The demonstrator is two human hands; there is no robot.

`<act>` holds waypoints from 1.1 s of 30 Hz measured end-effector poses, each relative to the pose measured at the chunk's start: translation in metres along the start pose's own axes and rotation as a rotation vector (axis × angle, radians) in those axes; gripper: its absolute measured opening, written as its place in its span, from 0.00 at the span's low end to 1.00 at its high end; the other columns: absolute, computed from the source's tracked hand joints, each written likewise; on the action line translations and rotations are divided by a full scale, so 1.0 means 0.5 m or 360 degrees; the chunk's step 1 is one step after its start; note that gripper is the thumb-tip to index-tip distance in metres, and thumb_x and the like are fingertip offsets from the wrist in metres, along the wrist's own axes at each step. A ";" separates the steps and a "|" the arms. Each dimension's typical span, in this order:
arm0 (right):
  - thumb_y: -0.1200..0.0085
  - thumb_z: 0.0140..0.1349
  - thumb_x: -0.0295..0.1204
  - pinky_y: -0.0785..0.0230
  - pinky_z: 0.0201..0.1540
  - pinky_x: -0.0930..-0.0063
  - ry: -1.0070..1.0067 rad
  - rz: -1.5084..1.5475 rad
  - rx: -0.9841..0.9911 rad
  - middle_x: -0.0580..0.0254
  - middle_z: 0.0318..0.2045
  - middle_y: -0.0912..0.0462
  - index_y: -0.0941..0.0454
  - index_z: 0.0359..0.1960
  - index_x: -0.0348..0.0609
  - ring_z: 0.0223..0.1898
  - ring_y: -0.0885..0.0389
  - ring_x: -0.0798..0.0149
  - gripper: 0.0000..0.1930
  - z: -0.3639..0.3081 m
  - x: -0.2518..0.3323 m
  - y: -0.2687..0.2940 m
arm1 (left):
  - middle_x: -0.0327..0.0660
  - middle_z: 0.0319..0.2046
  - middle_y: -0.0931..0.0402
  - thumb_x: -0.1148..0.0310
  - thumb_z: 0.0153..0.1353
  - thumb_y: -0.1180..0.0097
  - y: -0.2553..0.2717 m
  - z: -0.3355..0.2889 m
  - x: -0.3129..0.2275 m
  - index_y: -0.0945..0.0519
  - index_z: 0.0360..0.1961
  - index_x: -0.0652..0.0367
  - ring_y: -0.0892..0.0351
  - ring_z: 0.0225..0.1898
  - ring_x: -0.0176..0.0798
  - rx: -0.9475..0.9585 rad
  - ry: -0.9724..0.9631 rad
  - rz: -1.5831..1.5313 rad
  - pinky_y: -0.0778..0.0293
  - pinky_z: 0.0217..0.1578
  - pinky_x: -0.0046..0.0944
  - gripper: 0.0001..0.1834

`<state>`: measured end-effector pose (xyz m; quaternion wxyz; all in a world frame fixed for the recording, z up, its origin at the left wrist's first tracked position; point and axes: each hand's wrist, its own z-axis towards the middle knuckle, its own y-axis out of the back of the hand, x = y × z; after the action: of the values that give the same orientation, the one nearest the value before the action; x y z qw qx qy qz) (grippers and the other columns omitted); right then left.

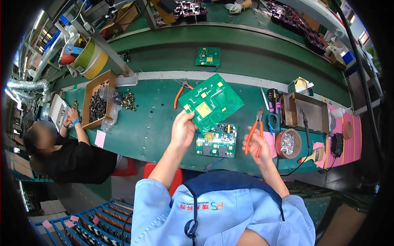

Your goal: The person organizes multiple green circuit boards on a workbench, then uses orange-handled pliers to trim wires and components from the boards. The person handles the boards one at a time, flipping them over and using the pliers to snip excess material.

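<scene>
Here, left hand (182, 129) fingers pinching a green circuit board (210, 101) tilted above the bench (143, 127), right hand (256, 145) fingers wrapped around orange-handled cutters (257, 129), a populated board (216, 140) lying flat between both hands.

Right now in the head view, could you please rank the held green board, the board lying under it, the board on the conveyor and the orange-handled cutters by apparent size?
1. Held green board, in the left hand.
2. Board lying under it.
3. Unsure: orange-handled cutters in the right hand and the board on the conveyor, which lies farther off.
</scene>
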<state>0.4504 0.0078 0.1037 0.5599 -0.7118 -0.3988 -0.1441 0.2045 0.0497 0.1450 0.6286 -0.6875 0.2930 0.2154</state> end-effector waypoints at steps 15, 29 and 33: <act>0.58 0.57 0.31 0.32 0.27 0.72 -0.0032 0.0007 0.0006 0.56 0.28 0.29 0.42 0.50 0.40 0.28 0.28 0.63 0.19 0.004 -0.007 0.005 | 0.45 0.42 0.30 0.77 0.53 0.62 0.018 0.013 -0.005 0.35 0.45 0.65 0.28 0.41 0.37 -0.0018 0.0064 0.0057 0.29 0.41 0.39 0.16; 0.59 0.58 0.31 0.31 0.27 0.72 -0.0012 -0.0022 0.0053 0.56 0.28 0.29 0.42 0.50 0.39 0.28 0.27 0.64 0.19 0.007 0.003 -0.004 | 0.39 0.37 0.27 0.79 0.52 0.54 0.011 0.004 -0.010 0.28 0.38 0.65 0.29 0.37 0.29 0.0124 -0.0203 0.0620 0.34 0.40 0.31 0.11; 0.59 0.59 0.32 0.29 0.29 0.70 0.0015 -0.0037 0.0135 0.54 0.29 0.28 0.41 0.49 0.38 0.29 0.26 0.63 0.18 0.021 0.026 -0.020 | 0.40 0.33 0.25 0.78 0.51 0.53 0.033 -0.002 -0.005 0.26 0.31 0.66 0.30 0.36 0.27 0.0154 -0.0226 0.0962 0.33 0.38 0.31 0.07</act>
<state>0.4493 0.0232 0.1155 0.5897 -0.6820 -0.4102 -0.1369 0.1915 0.0485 0.1344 0.5869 -0.5217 0.4493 0.4260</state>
